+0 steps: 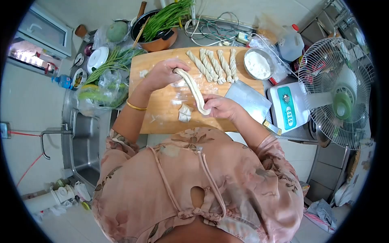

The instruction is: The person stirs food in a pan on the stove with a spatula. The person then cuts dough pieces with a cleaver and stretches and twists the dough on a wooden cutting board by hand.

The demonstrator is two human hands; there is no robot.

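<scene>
A long pale strip of dough [193, 88] is stretched between my two hands above a wooden board [162, 117]. My left hand [167, 73] pinches its upper end, and my right hand [220, 107] grips the lower end. Below the strip, a small stack of cut dough pieces [185, 113] lies on the floured wood. Several twisted dough sticks [210, 66] rest side by side along the far part of the board. To the right of my right hand lies a cleaver [249, 99] with a broad flat blade.
A metal bowl of flour [258, 64] stands at the board's right corner. Farther right are a white and teal appliance [288, 106] and a fan [340, 95]. Green vegetables [168, 20] fill a pot at the back. The sink [86, 141] is on the left.
</scene>
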